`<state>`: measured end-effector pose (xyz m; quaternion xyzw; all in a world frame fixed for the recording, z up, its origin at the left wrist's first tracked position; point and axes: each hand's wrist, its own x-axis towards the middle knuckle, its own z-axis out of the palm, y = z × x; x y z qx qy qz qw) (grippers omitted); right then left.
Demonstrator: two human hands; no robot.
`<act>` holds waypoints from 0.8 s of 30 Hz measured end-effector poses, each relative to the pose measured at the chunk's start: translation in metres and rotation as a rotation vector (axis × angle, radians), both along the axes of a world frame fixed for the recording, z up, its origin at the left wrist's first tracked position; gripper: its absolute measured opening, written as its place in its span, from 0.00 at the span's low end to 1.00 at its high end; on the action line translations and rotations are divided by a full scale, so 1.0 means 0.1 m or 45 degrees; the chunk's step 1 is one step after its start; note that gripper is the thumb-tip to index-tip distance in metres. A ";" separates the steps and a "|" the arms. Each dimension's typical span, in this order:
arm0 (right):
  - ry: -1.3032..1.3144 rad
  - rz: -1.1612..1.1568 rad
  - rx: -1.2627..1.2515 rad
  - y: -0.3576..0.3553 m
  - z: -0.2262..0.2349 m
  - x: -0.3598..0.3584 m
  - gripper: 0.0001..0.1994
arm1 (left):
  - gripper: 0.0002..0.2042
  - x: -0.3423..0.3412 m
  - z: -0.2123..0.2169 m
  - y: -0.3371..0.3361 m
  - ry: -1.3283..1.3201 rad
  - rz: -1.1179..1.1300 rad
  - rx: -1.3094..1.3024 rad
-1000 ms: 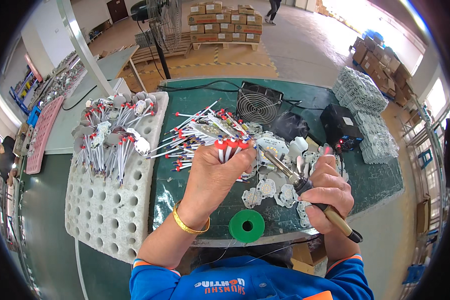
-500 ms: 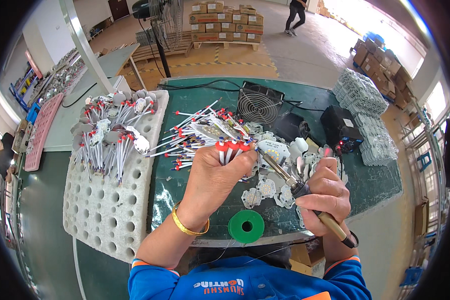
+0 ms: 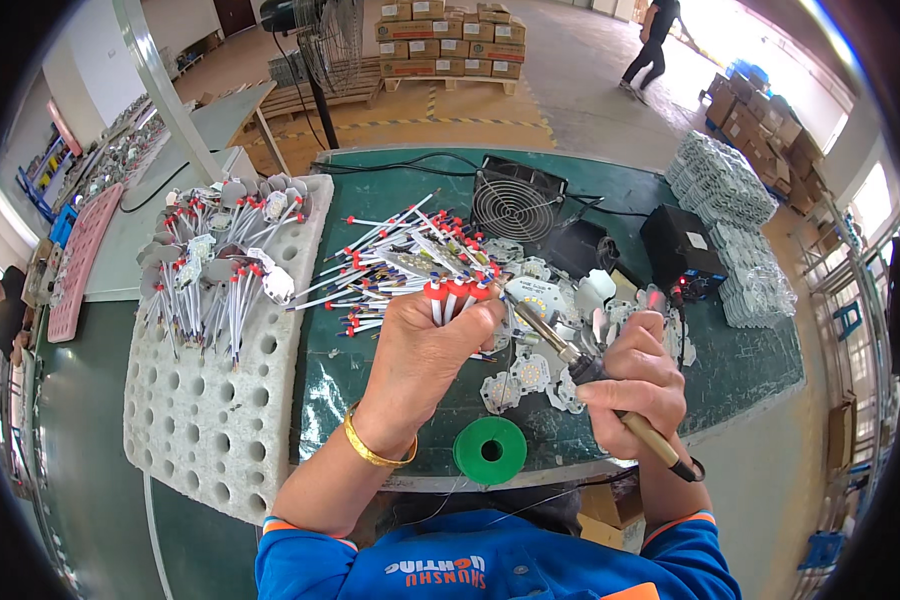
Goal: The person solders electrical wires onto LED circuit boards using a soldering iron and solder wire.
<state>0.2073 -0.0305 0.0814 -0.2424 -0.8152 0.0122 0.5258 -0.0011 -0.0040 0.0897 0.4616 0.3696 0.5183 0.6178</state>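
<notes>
My left hand (image 3: 420,345) is closed round several white wire leads with red collars (image 3: 454,290), their tops standing above my fingers. In my right hand (image 3: 635,390) is a soldering iron (image 3: 545,330), its handle gripped and its metal barrel slanting up and left. The iron's tip reaches close to the red collars; whether it touches them I cannot tell. Just beyond my left hand lies a pile of similar white leads (image 3: 370,265). Small white circuit boards (image 3: 530,372) are scattered under and beside the iron. A green solder spool (image 3: 490,451) sits at the near table edge.
A small black fan (image 3: 515,205) stands at the back of the green table (image 3: 610,185), left of a black soldering station (image 3: 682,255). Stacked metal plates (image 3: 725,185) are at the right. A white foam block (image 3: 195,420) with holes bears finished-looking wired discs (image 3: 220,240) at left.
Both hands have shifted slightly left, with the iron still by the collars. In the background, a walking person has moved to the right.
</notes>
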 end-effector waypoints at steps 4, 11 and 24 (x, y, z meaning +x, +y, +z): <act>0.019 0.034 -0.025 0.01 -0.02 0.00 0.16 | 0.06 0.00 -0.04 0.04 0.024 -0.007 -0.120; 0.095 0.111 -0.058 0.00 0.07 0.05 0.17 | 0.07 -0.01 -0.14 0.04 0.000 -0.070 -0.152; 0.297 -0.174 -0.336 0.07 -0.17 -0.25 0.07 | 0.08 0.07 -0.25 -0.02 -0.155 -0.333 -0.249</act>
